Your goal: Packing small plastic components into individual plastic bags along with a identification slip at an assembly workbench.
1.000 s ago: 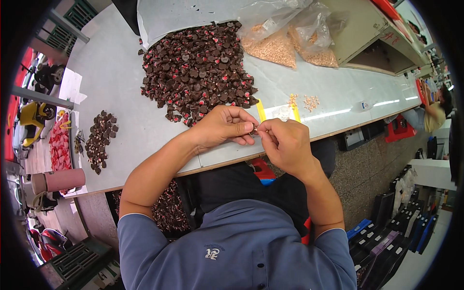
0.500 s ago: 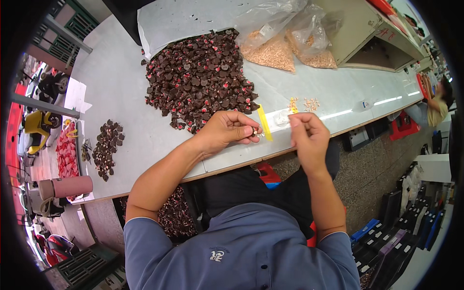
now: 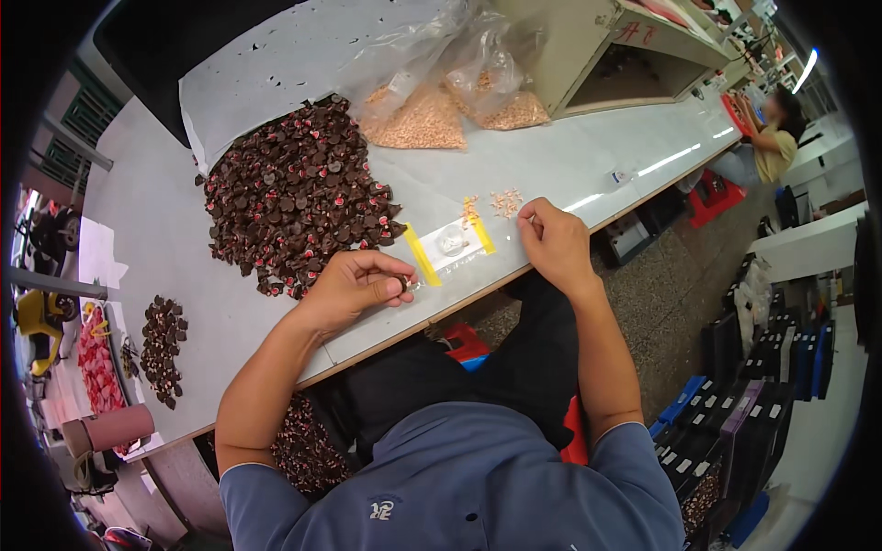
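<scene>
My left hand [image 3: 354, 292] is closed just above the front of the table, pinching a small dark brown piece [image 3: 402, 281] between thumb and fingertips. To its right a white strip of paper [image 3: 442, 260] lies between two yellow tapes, with a small clear round dish [image 3: 451, 241] on it. Beyond the right tape are scattered tiny tan pieces [image 3: 505, 203]. My right hand [image 3: 558, 246] is closed beside them, thumb and forefinger together; whatever they hold is too small to make out. A large heap of dark brown pieces [image 3: 294, 193], some with red and white spots, spreads behind my left hand.
Clear bags of tan pieces [image 3: 418, 119] stand behind, beside an open beige box [image 3: 634, 69]. A smaller dark heap [image 3: 163, 349] and a pink cup [image 3: 115, 427] are at left. Another person [image 3: 776, 142] sits far right. Black bins [image 3: 735, 450] stand below right.
The view has turned, shifting the table leftward in it. My right hand has moved from beside the clear dish to beside the tan pieces. My left hand keeps its dark piece.
</scene>
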Tool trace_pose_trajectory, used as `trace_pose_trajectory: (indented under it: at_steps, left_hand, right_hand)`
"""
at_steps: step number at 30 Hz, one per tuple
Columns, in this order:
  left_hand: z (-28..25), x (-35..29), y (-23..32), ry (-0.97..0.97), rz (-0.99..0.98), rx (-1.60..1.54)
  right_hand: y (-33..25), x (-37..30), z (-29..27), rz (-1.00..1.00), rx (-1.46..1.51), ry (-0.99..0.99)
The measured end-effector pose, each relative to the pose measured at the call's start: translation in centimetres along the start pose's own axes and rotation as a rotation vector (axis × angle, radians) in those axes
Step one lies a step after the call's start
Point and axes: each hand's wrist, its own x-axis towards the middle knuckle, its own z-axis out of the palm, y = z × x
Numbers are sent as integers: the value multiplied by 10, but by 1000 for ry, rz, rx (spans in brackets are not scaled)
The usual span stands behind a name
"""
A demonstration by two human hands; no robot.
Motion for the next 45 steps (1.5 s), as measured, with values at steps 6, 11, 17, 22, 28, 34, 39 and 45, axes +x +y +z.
trace_pose_trajectory:
  at_steps: [6, 11, 17, 22, 28, 34, 39, 45]
  left_hand:
    - [3, 0, 0, -19, -13, -3]
    - [5, 1, -1, -37, 10, 4]
    - [4, 1, -1, -34, -18, 0]
    - [4, 0, 0, -30, -25, -15]
    - [4, 0, 2, -33, -14, -20]
    - [11, -3, 4, -91, -110, 75]
    - [11, -8, 2, -71, -119, 101]
    - [12, -5, 6, -86, -133, 123]
  right_hand:
    - [-6, 7, 10, 34, -152, -16]
    - [-5, 8, 9, 42, -207, -40]
    - [-9, 7, 9, 84, -141, -34]
    - [-7, 10, 14, 59, -159, -38]
    - [-7, 11, 13, 56, -137, -11]
    - [-57, -15, 7, -102, 344, -117]
    - [-93, -31, 36, -344, 431, -208]
    - [-99, -34, 41, -382, 435, -127]
